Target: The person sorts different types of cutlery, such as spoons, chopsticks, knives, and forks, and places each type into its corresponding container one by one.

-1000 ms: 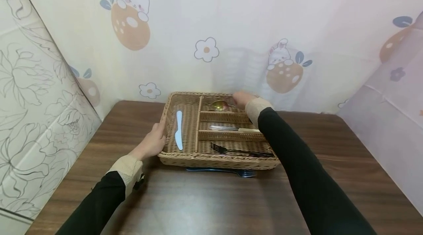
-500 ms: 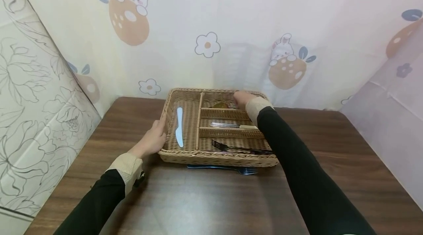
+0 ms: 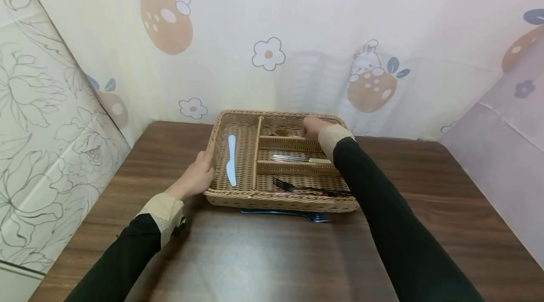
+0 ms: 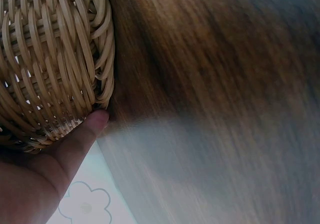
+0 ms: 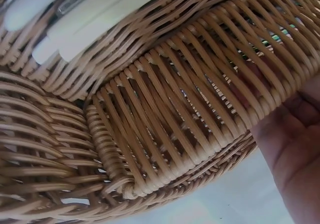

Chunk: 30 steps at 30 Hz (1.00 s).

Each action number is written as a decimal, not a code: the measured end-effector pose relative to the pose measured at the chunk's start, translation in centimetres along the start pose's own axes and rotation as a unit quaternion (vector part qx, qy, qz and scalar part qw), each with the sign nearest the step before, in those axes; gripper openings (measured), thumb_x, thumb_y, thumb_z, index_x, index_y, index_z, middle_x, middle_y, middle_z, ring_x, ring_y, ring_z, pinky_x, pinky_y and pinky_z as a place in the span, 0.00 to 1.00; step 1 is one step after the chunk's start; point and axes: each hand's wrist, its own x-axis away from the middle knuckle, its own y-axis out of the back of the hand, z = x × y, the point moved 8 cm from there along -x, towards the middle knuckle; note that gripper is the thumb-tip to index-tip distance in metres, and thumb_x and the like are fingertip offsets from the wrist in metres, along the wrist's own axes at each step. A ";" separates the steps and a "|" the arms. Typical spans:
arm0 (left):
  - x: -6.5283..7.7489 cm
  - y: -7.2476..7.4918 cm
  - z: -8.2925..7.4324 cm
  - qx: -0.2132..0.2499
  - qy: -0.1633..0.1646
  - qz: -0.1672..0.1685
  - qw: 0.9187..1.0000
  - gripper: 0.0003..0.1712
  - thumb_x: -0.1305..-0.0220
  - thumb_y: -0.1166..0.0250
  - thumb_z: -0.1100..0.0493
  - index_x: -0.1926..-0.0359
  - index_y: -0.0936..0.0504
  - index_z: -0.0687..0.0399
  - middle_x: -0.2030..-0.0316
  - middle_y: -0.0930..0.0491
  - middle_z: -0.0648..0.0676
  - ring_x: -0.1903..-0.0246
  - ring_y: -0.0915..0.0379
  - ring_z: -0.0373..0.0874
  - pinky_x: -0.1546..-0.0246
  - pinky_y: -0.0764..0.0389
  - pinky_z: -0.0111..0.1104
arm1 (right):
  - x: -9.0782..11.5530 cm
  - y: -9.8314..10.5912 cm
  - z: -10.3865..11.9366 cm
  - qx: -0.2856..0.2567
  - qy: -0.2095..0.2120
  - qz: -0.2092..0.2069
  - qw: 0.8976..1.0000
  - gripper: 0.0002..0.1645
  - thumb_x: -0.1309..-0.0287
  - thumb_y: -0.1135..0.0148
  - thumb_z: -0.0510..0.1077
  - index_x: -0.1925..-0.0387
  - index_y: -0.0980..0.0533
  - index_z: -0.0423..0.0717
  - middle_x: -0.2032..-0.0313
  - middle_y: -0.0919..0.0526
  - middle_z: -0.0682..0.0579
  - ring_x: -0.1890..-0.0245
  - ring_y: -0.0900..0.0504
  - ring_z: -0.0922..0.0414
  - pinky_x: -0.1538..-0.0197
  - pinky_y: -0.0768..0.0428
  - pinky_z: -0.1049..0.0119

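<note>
A wicker cutlery tray with several compartments stands at the back of the table. My left hand holds its left side; in the left wrist view the thumb presses near the tray's lower edge. My right hand reaches into the back compartment, fingers curled by the handle end of a gold spoon. The divider hides those fingers and the handle in the right wrist view. A pale blue knife lies in the left compartment, white-handled cutlery in the middle one, and a black fork in the front one.
A dark blue fork lies on the wooden table along the tray's front. Right behind the tray hangs a printed curtain. Another patterned cloth bounds the left side.
The spoon's bowl has tipped, from its shiny gold inside showing to a darker, lower look. Both hands stay at the tray. The whole view has shifted slightly.
</note>
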 end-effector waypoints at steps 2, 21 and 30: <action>0.1 -0.1 -0.1 -0.001 -0.001 0.000 1.000 0.40 0.29 0.60 0.64 0.23 0.70 0.61 0.30 0.53 0.75 0.45 0.31 0.70 0.41 0.31 0.58 | 0.6 0.1 -0.1 -0.001 0.005 -0.006 1.000 0.24 0.37 0.52 0.29 0.87 0.37 0.49 0.83 0.41 0.56 0.82 0.47 0.61 0.73 0.41 0.66; -0.3 0.2 -0.4 -0.004 -0.002 0.008 1.000 0.40 0.29 0.62 0.65 0.23 0.71 0.61 0.31 0.52 0.76 0.41 0.35 0.70 0.38 0.34 0.59 | 7.4 3.1 0.9 -0.029 0.066 -0.061 0.996 0.08 0.38 0.37 0.39 0.63 0.18 0.37 0.62 0.14 0.42 0.63 0.17 0.50 0.52 0.18 0.55; -0.2 0.2 -0.5 -0.006 -0.001 0.018 1.000 0.40 0.29 0.62 0.65 0.23 0.72 0.61 0.31 0.52 0.76 0.52 0.30 0.64 0.49 0.28 0.54 | 10.4 2.1 5.1 -0.030 0.116 -0.053 0.991 0.11 0.37 0.37 0.44 0.63 0.18 0.39 0.66 0.15 0.46 0.68 0.19 0.55 0.58 0.19 0.60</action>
